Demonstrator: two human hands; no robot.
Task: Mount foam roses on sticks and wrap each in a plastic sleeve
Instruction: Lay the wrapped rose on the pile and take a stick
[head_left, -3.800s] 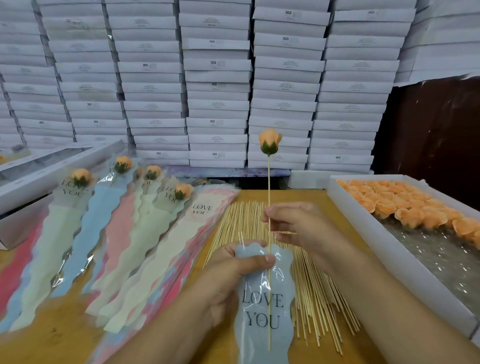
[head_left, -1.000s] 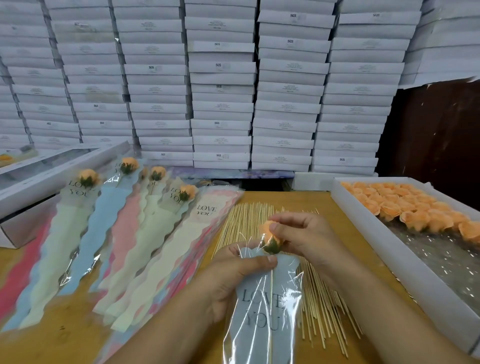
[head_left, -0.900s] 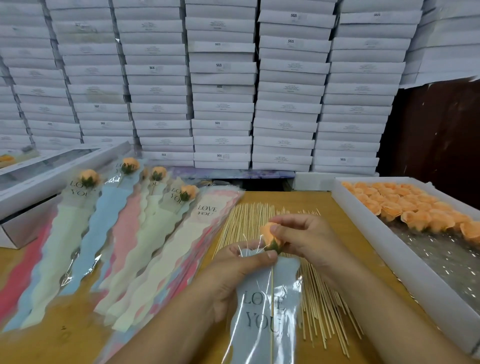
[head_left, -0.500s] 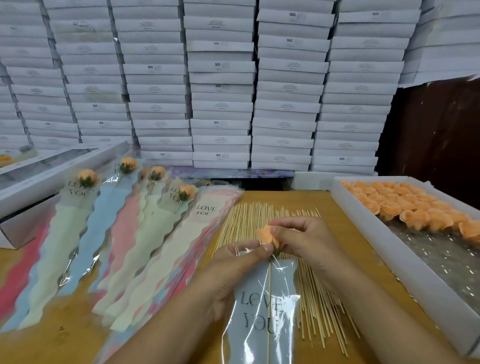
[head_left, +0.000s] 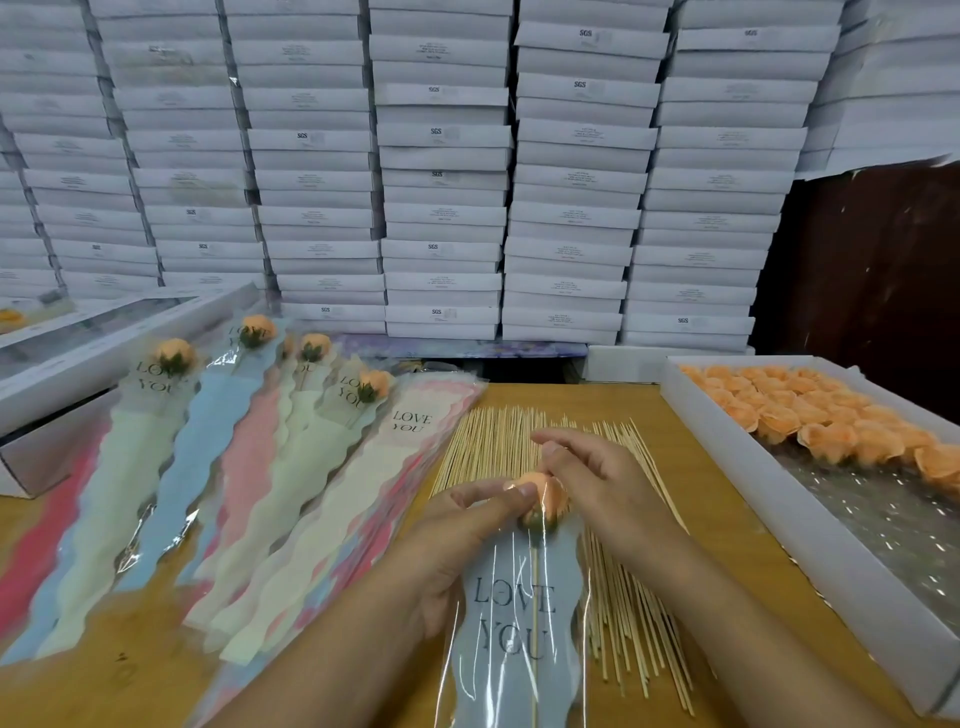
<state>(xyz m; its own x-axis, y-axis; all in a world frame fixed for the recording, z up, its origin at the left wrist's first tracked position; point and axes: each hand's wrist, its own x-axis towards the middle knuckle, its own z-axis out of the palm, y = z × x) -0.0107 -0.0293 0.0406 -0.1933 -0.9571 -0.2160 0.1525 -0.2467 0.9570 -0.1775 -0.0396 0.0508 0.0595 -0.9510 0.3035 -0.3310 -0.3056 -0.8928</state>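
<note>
Orange rose (head_left: 545, 493) at sleeve (head_left: 519, 623) mouth

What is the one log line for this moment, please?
step: sleeving | rose: at sleeve mouth | left hand: pinches sleeve | right hand: on rose

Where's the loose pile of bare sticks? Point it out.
In the head view the bare sticks lie fanned on the wooden table at centre, under both hands, between the empty sleeves and the white tray of roses.
</note>
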